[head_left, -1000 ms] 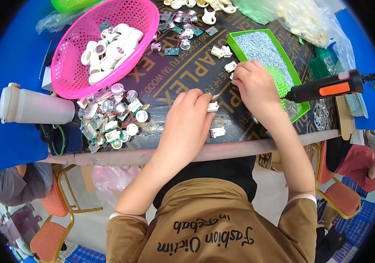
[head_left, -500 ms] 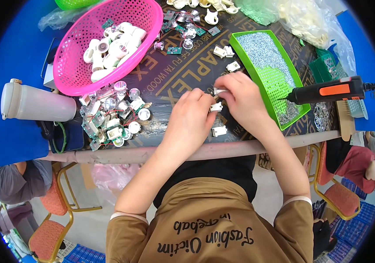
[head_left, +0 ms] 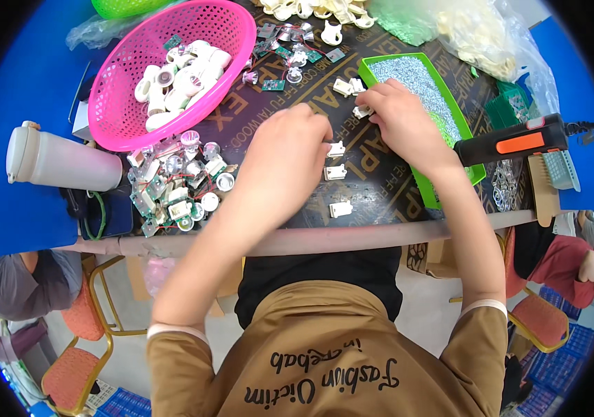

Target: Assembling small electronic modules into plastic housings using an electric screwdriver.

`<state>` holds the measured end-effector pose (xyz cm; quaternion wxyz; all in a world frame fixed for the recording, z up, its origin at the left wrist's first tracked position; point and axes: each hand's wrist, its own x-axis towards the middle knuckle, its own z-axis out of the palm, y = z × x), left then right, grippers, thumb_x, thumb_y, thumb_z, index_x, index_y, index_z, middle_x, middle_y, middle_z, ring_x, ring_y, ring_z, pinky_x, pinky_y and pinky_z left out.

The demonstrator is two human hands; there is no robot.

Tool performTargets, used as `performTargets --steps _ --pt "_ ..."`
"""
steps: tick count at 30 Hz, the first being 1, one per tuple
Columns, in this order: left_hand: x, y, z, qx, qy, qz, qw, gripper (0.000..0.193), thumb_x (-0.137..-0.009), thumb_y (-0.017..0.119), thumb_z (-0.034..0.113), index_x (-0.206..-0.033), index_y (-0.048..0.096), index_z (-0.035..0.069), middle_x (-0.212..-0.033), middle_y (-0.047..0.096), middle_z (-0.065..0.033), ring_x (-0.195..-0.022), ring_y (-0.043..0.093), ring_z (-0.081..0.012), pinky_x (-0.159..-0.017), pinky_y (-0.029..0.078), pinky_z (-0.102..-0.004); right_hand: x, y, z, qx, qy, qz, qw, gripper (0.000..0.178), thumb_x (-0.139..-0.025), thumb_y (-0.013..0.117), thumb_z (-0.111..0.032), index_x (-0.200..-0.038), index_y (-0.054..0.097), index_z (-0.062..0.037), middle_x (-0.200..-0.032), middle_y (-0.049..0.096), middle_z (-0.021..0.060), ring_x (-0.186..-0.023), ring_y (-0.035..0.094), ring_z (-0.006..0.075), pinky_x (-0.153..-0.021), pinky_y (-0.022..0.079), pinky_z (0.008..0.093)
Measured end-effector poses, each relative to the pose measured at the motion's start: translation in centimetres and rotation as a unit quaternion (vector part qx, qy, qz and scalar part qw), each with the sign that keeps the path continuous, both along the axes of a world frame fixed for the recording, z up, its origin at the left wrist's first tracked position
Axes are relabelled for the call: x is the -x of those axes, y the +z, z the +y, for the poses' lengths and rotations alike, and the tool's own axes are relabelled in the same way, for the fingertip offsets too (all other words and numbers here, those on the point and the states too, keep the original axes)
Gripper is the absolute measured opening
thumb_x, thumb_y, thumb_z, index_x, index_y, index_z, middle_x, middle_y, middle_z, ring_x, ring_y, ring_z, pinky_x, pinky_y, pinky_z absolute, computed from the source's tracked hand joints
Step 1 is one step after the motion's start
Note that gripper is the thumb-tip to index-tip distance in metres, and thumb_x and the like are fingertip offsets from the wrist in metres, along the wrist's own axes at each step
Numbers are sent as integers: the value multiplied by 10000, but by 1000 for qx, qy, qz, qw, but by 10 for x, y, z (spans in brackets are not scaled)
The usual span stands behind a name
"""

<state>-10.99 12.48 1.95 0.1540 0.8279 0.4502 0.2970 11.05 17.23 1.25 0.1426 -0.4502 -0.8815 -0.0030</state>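
My right hand [head_left: 408, 125] reaches to the far middle of the table, thumb and fingers pinched on a small white plastic housing [head_left: 361, 111]. Two more such housings [head_left: 343, 87] lie just beyond its fingertips. My left hand [head_left: 286, 149] is closed with its fingers curled over the table; what it holds, if anything, is hidden. Beside its thumb rests another white housing [head_left: 336, 149]. Nearer to me are a white housing [head_left: 335, 172] and one more housing [head_left: 341, 208], spaced apart in a rough column.
At left, a pink basket [head_left: 99, 115] holds white rounded parts, near a pile of wired lamp parts [head_left: 179, 187] and a tumbler [head_left: 64, 160]. At right, a green tray [head_left: 474, 132] holds small metal pieces; an electric screwdriver [head_left: 512, 142] juts over it. Circuit boards [head_left: 273, 85] lie further back.
My right hand has moved away from me to the far housings. My left hand has drawn back to the left, apart from the right, and a housing now lies beside its thumb.
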Motion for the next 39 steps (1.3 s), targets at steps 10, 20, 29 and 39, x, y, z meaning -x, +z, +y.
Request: performTargets --steps 10,20,29,39 --pt "-2 -34 22 88 -49 -1 995 292 -720 790 122 -929 614 18 -858 599 -128 -827 629 -294 -732 511 -394 9 4 -2 40 25 55 997 189 -777 654 11 -964 638 -8 -917 624 112 -901 573 304 -824 478 381" --pt "-2 -42 22 29 -56 -19 998 293 -703 793 107 -904 598 20 -848 588 -128 -825 623 -301 -721 507 -404 28 -14 11 106 26 117 987 99 -878 537 12 -945 598 -28 -915 556 132 -865 579 318 -740 468 377" --pt "8 -38 29 117 -33 -66 990 317 -707 792 87 -951 605 11 -860 611 -126 -797 625 -259 -729 522 -369 18 4 12 100 -30 96 990 156 -837 559 28 -972 615 -26 -923 626 163 -892 619 364 -784 503 430" --pt "10 -37 28 144 -63 -72 985 317 -698 791 69 -959 616 28 -842 592 -105 -779 608 -242 -713 510 -354 27 -2 14 150 -29 103 983 182 -808 654 -1 -984 609 -14 -950 586 131 -879 639 274 -767 513 373"
